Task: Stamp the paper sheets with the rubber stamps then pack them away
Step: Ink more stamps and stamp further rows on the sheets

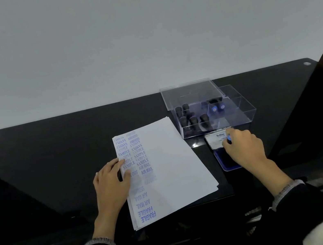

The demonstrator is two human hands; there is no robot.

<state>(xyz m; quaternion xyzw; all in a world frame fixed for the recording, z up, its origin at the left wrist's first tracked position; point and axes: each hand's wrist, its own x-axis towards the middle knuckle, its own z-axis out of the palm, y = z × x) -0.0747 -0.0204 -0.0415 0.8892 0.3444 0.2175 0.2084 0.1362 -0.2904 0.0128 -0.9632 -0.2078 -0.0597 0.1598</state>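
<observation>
Worktop (54, 154): black, glossy, flat, with rounded far corners and a small round metal fitting near each.

Paper sheets (170, 164): white, matte, a thin rectangular stack lying at the centre of the worktop, long axis running from 6 toward 12 o'clock, slightly skewed. Two columns of blue stamped words along its 9 o'clock edge: SAMPLE, AMENDED, AIR MAIL, FRAGILE, some faint or blurred.

Storage box (215, 117): clear rigid plastic, rectangular, at 1 o'clock from the sheets, its hinged lid (191, 93) standing open at the far side. Inside, several rubber stamps (192, 120) with dark rounded handles; two show blue tops.

Ink pad (224, 158): small flat case at 3 o'clock from the sheets, just below the box; blue tray, white printed lid folded back toward 12 o'clock.

My left hand (110, 181): palm down, fingers straight and spread, pressing flat on the 9 o'clock edge of the sheets, fingertips over the stamped words.

My right hand (243, 146): over the ink pad, fingers curled round a stamp (228, 138), of which only a blue top shows at 11 o'clock of my knuckles. Its face is hidden under my hand; contact with the pad cannot be told.
</observation>
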